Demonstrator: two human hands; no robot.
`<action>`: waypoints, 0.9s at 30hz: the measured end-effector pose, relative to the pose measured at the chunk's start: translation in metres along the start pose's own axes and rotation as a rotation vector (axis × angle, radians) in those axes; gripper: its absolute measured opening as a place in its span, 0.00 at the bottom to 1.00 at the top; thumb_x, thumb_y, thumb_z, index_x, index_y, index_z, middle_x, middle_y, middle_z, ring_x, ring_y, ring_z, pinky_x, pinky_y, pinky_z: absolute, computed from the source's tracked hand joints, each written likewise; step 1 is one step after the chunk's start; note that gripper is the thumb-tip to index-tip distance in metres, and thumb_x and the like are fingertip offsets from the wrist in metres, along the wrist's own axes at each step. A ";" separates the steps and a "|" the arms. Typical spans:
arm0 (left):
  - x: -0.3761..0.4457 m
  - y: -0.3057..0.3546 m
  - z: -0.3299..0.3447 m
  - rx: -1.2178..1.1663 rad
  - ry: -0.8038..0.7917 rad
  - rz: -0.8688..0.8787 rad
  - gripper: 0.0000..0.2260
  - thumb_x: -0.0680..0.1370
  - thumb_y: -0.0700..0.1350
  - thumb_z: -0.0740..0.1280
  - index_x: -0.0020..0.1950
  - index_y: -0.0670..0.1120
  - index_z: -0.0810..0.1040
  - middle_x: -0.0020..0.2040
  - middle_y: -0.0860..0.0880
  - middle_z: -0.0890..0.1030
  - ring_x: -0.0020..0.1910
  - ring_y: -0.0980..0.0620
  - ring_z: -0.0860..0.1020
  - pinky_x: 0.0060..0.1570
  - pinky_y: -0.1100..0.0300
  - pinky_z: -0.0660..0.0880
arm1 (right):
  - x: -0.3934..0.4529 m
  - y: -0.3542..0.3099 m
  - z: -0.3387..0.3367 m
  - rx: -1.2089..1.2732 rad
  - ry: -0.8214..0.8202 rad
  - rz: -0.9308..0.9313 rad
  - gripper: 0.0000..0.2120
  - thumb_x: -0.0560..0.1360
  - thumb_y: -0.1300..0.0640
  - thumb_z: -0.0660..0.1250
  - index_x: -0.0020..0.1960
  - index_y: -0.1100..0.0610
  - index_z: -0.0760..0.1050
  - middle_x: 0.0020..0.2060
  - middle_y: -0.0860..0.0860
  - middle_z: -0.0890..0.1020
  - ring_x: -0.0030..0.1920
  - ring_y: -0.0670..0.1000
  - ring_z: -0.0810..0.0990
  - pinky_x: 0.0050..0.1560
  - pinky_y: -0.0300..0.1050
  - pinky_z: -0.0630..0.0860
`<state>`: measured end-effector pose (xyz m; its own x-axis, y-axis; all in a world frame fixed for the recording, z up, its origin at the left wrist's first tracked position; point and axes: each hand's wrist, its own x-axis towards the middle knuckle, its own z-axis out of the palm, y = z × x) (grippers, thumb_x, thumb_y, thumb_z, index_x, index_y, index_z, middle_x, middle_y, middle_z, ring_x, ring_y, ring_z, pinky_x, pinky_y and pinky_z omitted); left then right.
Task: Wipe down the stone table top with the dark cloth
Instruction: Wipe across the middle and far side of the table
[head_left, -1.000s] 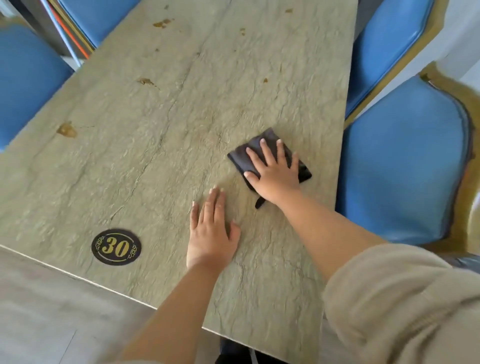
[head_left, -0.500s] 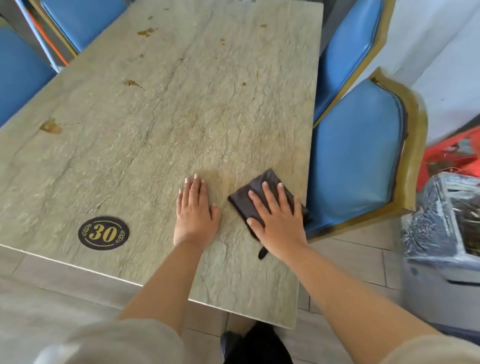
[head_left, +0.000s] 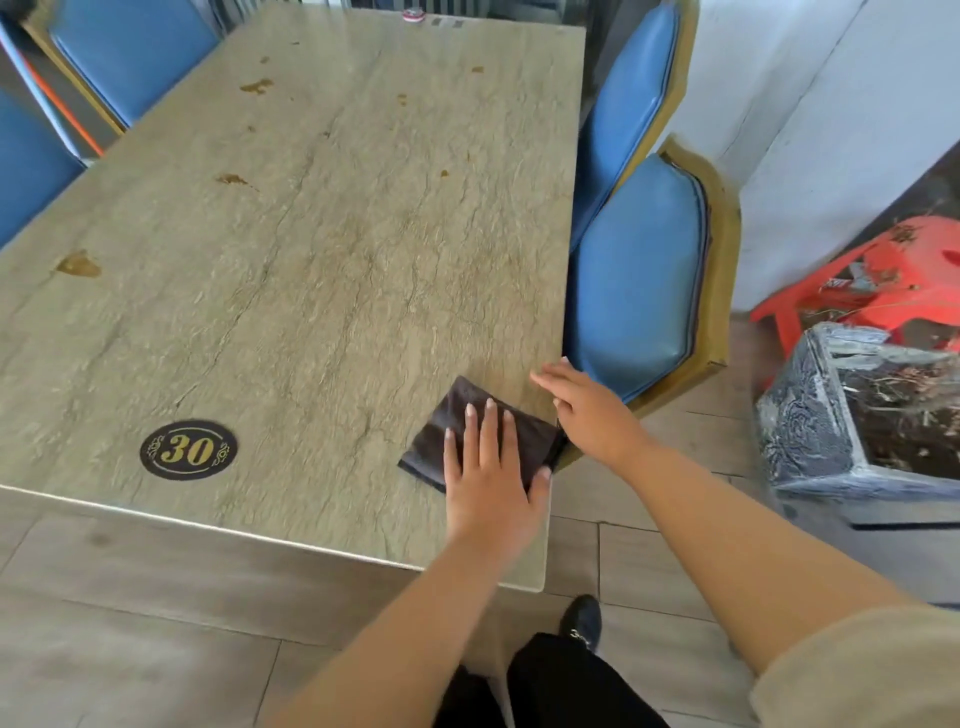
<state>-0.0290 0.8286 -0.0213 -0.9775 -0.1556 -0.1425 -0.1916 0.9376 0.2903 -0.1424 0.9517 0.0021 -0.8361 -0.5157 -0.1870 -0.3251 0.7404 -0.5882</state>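
The stone table top (head_left: 311, 260) fills the view, with brown stains (head_left: 78, 265) on its left and far parts. A folded dark cloth (head_left: 434, 441) lies near the table's front right corner. My left hand (head_left: 491, 478) presses flat on the cloth, fingers straight and pointing away from me. My right hand (head_left: 587, 410) hovers just right of the cloth at the table's right edge, fingers spread, holding nothing.
A black oval badge reading 30 (head_left: 188, 449) sits near the front left. Blue padded chairs (head_left: 634, 291) stand along the right side, and more on the left (head_left: 130, 47). A plastic-wrapped box (head_left: 857, 415) and a red stool (head_left: 893, 280) stand on the floor at right.
The cloth was under my right hand; that hand has lifted off to the right. My left hand has slid right from the bare stone onto the cloth.
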 end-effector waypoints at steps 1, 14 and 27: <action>-0.002 0.004 0.009 0.079 -0.029 -0.037 0.35 0.79 0.64 0.44 0.79 0.46 0.39 0.79 0.46 0.38 0.78 0.45 0.36 0.74 0.39 0.38 | 0.003 0.001 -0.003 -0.009 -0.025 -0.008 0.22 0.81 0.67 0.53 0.74 0.57 0.63 0.76 0.52 0.59 0.77 0.48 0.49 0.74 0.41 0.46; 0.100 -0.004 -0.002 0.107 0.049 -0.439 0.32 0.77 0.66 0.43 0.78 0.57 0.38 0.80 0.55 0.39 0.77 0.44 0.36 0.69 0.29 0.40 | 0.039 0.024 -0.019 -0.015 -0.256 -0.050 0.25 0.78 0.68 0.54 0.73 0.54 0.62 0.77 0.48 0.53 0.77 0.58 0.51 0.74 0.52 0.56; 0.084 0.008 0.004 0.089 0.079 -0.564 0.29 0.76 0.69 0.40 0.76 0.66 0.39 0.78 0.60 0.38 0.77 0.49 0.33 0.70 0.31 0.35 | 0.102 0.009 -0.024 0.121 -0.223 0.078 0.32 0.74 0.75 0.52 0.75 0.55 0.59 0.78 0.48 0.49 0.77 0.49 0.47 0.73 0.46 0.57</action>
<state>-0.1127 0.8246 -0.0351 -0.7303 -0.6591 -0.1797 -0.6807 0.7244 0.1091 -0.2413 0.9166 -0.0033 -0.7341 -0.5513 -0.3964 -0.1972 0.7317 -0.6524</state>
